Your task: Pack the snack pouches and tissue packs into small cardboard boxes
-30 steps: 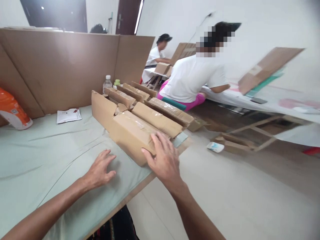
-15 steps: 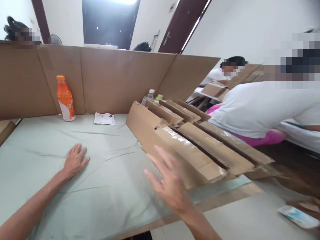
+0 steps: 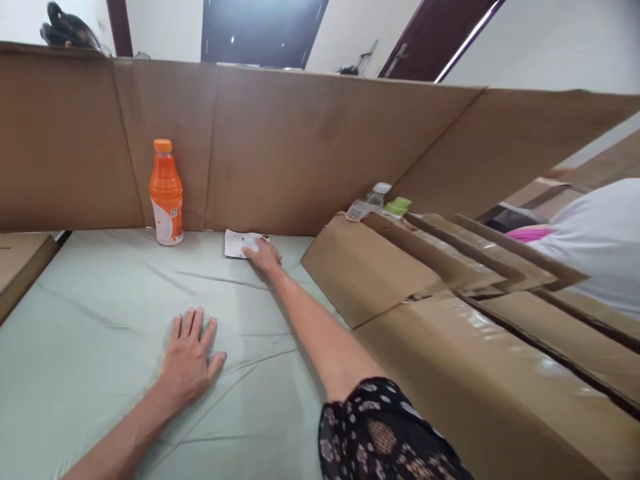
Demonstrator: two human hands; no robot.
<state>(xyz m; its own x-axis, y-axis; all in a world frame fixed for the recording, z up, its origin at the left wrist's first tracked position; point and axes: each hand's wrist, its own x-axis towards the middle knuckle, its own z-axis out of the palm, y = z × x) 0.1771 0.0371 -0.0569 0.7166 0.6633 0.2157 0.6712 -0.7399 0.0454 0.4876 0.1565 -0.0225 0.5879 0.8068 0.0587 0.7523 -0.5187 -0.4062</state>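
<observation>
At the back of the table my right hand [image 3: 265, 257] is stretched far forward, its fingers and thumb closed on the right end of a small white packet [image 3: 237, 244]. Part of the packet is hidden under the fingers. My left hand [image 3: 189, 360] lies flat on the pale green table cover [image 3: 110, 373], fingers spread, holding nothing. Beyond it, to the left of the packet, an orange drink bottle [image 3: 167, 193] stands upright against the cardboard wall.
A tall cardboard wall [image 3: 300, 147] runs along the table's back. On the right stand cardboard boxes [image 3: 390, 267] with narrow slots, a clear bottle [image 3: 377, 195] and a green cap [image 3: 399, 205] behind them. Another cardboard piece [image 3: 23, 267] lies at the left edge. A person's white sleeve [image 3: 600, 233] shows at right.
My right hand has gone from beside the cardboard boxes forward and left to the white packet and closed on it. The view has shifted closer; my left hand stays flat on the table.
</observation>
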